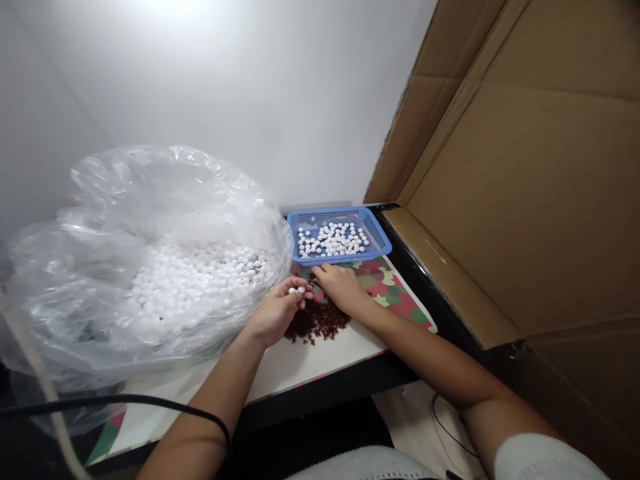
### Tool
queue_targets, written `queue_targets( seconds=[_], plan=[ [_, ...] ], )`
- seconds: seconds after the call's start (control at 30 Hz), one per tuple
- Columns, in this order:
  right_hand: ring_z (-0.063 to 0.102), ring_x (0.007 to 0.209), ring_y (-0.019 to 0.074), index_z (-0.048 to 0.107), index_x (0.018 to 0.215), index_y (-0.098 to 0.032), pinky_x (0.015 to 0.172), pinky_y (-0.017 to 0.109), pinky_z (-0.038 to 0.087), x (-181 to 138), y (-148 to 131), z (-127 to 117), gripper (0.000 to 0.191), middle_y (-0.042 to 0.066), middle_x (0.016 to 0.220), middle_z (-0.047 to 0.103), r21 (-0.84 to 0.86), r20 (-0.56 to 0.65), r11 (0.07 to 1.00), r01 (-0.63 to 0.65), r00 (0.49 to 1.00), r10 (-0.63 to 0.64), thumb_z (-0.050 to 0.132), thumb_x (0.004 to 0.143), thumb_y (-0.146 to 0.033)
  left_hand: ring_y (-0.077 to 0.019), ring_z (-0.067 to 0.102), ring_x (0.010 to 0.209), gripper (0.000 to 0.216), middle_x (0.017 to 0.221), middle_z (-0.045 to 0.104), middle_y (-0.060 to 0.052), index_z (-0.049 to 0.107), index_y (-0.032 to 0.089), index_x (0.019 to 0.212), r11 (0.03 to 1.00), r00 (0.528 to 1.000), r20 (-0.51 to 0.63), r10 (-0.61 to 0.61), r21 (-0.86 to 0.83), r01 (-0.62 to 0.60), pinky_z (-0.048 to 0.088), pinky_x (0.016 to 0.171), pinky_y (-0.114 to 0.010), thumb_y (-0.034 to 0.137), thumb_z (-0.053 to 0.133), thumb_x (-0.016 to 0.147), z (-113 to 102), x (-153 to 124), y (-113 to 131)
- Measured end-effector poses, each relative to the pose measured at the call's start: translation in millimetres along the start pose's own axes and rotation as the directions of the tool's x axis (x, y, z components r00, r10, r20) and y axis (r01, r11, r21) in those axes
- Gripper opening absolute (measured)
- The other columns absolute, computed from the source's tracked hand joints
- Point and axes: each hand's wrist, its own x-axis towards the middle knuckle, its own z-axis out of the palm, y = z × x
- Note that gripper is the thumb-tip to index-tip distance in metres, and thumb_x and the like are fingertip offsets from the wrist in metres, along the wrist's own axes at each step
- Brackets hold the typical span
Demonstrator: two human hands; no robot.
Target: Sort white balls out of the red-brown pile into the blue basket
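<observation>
a heap of small reddish-brown pieces lies near the desk's front edge. beside it, the left hand has its fingers pinching small round white balls. the right hand is by the heap's far side; i cannot tell its fingers' state. a blue rectangular plastic basket stands toward the back edge.

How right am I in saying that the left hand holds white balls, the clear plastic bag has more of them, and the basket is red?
One slip: the basket is blue, not red, as the head view shows. The left hand does hold white balls, and the clear plastic bag has more.
</observation>
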Motion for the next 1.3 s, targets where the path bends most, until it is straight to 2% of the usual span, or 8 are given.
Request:
queue_targets(
  seconds=[0.17, 0.37, 0.6, 0.8, 1.0, 1.07, 1.2, 1.3],
  plan=[
    [0.062, 0.081, 0.019, 0.061, 0.099, -0.02, 0.065, 0.026, 0.04, -7, 7, -6, 0.015, 0.007, 0.094, 0.067, 0.226, -0.079, 0.972, 0.061, 0.996, -0.044, 0.047, 0.093, -0.018, -0.0087, 0.054, 0.065, 0.025, 0.084, 0.065, -0.006, 0.061, 0.014, 0.092, 1.0, 1.0, 0.014, 0.024, -0.002, -0.024, 0.034, 0.053, -0.02, 0.027, 0.072, 0.074, 0, 1, 1],
    [0.06, 0.073, 0.0148, 0.063, 0.097, -0.02, 0.07, 0.026, 0.043, 6, 33, -25, 0.012, 0.002, 0.084, 0.068, 0.638, -0.228, 0.759, 0.131, 0.973, 0.023, 0.055, 0.088, -0.02, -0.0064, 0.049, 0.058, 0.028, 0.076, 0.063, -0.002, 0.059, 0.018, 0.093, 0.998, 0.998, -0.053, -0.018, 0.066, 0.021, 0.031, 0.049, -0.017, 0.041, 0.068, 0.078, 0, 2, 4],
    [0.058, 0.063, 0.015, 0.069, 0.105, -0.02, 0.065, 0.026, 0.041, -1, 81, -47, 0.023, 0.003, 0.081, 0.07, 0.583, -0.281, 0.812, -0.028, 0.931, 0.234, 0.056, 0.087, -0.028, -0.0076, 0.051, 0.063, 0.022, 0.079, 0.066, -0.004, 0.061, 0.017, 0.091, 0.999, 0.999, -0.02, -0.042, 0.02, 0.043, 0.037, 0.057, -0.019, 0.03, 0.07, 0.076, -1, 2, 3],
    [0.062, 0.071, 0.0166, 0.071, 0.088, -0.02, 0.067, 0.026, 0.042, -65, 103, -29, 0.015, 0.002, 0.08, 0.07, 0.515, 0.082, 0.841, -0.168, 0.986, 0.147, 0.059, 0.08, -0.018, -0.0127, 0.06, 0.078, 0.029, 0.082, 0.067, -0.006, 0.065, 0.013, 0.099, 0.997, 0.998, -0.004, -0.058, -0.044, 0.058, 0.042, 0.068, -0.023, 0.018, 0.071, 0.071, 5, 0, 1],
    [0.06, 0.079, 0.0187, 0.069, 0.075, -0.017, 0.074, 0.03, 0.044, -75, 95, -3, 0.013, 0.005, 0.08, 0.067, 0.519, -0.028, 0.848, -0.108, 0.989, 0.143, 0.059, 0.081, -0.019, -0.0137, 0.063, 0.083, 0.031, 0.088, 0.069, -0.007, 0.065, 0.014, 0.099, 0.999, 0.998, 0.063, -0.029, -0.012, 0.03, 0.042, 0.073, -0.025, 0.027, 0.076, 0.073, 9, 0, -5],
    [0.06, 0.074, 0.018, 0.068, 0.076, -0.017, 0.071, 0.03, 0.045, -71, 83, -4, 0.011, 0.004, 0.076, 0.066, 0.671, -0.031, 0.73, -0.129, 0.979, 0.201, 0.06, 0.082, -0.024, -0.0118, 0.062, 0.079, 0.028, 0.089, 0.07, -0.006, 0.064, 0.015, 0.093, 1.0, 0.998, 0.064, -0.018, -0.021, 0.019, 0.043, 0.072, -0.024, 0.028, 0.077, 0.072, 8, 1, -6],
    [0.062, 0.073, 0.0167, 0.064, 0.082, -0.017, 0.071, 0.03, 0.048, -55, 42, -10, 0.017, 0.003, 0.079, 0.068, 0.965, 0.014, 0.255, -0.062, 0.982, 0.186, 0.066, 0.079, -0.034, -0.0091, 0.061, 0.073, 0.023, 0.083, 0.069, -0.003, 0.067, 0.016, 0.088, 0.999, 0.996, 0.089, 0.018, -0.041, -0.015, 0.044, 0.069, -0.022, 0.028, 0.077, 0.072, 6, 3, -7],
    [0.061, 0.08, 0.016, 0.064, 0.08, -0.017, 0.077, 0.03, 0.048, -42, 14, -10, 0.016, 0.004, 0.086, 0.067, 0.985, -0.049, 0.171, 0.027, 0.99, 0.129, 0.067, 0.08, -0.033, -0.0101, 0.061, 0.075, 0.023, 0.083, 0.069, -0.004, 0.07, 0.016, 0.092, 0.999, 0.994, 0.103, 0.044, -0.018, -0.042, 0.044, 0.071, -0.022, 0.027, 0.076, 0.074, 5, 3, -7]
  ],
)
